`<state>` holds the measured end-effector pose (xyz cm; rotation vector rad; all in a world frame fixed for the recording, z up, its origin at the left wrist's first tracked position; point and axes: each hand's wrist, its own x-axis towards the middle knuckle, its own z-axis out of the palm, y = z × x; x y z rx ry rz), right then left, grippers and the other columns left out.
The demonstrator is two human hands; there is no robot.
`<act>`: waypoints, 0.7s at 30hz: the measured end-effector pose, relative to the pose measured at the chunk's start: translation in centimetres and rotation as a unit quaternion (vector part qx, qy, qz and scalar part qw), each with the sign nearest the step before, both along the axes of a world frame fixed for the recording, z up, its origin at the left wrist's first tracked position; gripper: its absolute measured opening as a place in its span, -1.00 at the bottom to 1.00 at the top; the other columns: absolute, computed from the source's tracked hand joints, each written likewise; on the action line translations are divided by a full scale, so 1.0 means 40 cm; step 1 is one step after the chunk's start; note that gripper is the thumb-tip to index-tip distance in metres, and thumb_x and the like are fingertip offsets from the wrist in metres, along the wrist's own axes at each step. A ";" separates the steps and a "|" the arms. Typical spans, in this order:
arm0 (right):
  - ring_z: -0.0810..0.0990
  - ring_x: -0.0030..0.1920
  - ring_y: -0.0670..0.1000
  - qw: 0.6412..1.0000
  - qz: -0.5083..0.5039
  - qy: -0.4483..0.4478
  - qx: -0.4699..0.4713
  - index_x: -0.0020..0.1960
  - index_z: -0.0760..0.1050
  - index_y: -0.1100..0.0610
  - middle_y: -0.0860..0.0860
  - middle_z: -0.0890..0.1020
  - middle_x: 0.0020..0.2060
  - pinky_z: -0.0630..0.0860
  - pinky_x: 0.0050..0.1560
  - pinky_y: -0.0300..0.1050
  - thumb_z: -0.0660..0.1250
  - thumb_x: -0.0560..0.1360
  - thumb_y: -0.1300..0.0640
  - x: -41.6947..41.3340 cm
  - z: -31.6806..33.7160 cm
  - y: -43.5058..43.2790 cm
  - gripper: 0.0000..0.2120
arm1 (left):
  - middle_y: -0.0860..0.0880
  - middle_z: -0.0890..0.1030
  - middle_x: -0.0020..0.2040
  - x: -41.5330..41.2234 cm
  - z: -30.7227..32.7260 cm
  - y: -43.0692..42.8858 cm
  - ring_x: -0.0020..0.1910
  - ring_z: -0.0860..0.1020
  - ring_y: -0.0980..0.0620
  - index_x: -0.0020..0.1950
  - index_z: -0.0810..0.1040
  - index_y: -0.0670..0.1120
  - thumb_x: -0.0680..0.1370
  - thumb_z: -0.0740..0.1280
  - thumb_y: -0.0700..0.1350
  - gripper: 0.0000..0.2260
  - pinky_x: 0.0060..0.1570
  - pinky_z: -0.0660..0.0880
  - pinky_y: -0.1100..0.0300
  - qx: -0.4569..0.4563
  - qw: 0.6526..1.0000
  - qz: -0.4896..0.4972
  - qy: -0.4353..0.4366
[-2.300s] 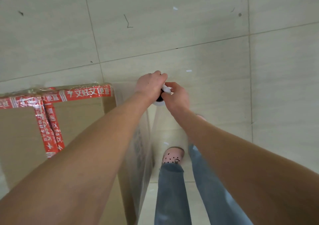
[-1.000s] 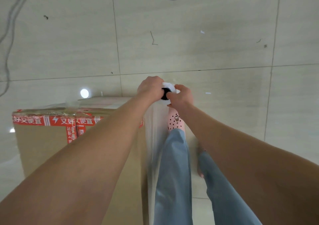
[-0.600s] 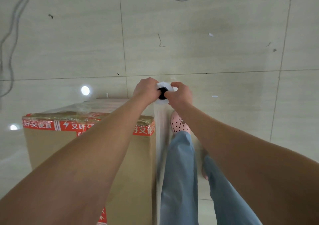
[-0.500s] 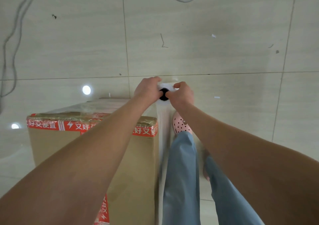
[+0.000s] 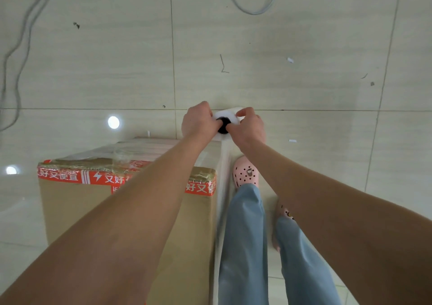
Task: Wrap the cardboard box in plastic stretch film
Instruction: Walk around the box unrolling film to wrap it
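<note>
A tall brown cardboard box (image 5: 77,213) with red printed tape (image 5: 63,176) along its top edge stands on the floor at lower left. Clear film clings to its far side and right edge. I hold an upright roll of stretch film (image 5: 225,119), white with a black core, just beyond the box's far right corner. My left hand (image 5: 197,121) grips the roll's top from the left and my right hand (image 5: 249,126) from the right. A sheet of film (image 5: 222,187) runs from the roll down along the box's right side. The roll's lower part is hidden.
My legs in light blue trousers (image 5: 243,246) and pink clogs (image 5: 245,172) stand right beside the box's right side. Pale floor tiles (image 5: 280,82) spread all around. Grey cables lie at far left (image 5: 18,47) and top centre (image 5: 254,0). Small scraps dot the floor.
I have walked around the box's corner, so a different side of the box faces me. Both hands kept hold of the roll and film has drawn out along the box.
</note>
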<state>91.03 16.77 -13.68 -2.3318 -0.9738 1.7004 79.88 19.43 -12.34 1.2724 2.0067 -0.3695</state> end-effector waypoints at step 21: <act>0.56 -0.20 0.01 0.996 -0.083 0.033 -0.014 0.17 0.37 0.01 0.03 0.53 -0.02 0.41 -0.31 -0.17 0.34 0.38 0.13 -0.052 -0.012 0.079 -0.63 | -0.05 0.51 -0.10 -0.035 -0.022 0.098 -0.18 0.47 -0.08 -0.12 0.40 -0.09 0.41 0.31 -0.18 -0.89 -0.30 0.32 0.14 0.040 0.997 -0.067 -0.016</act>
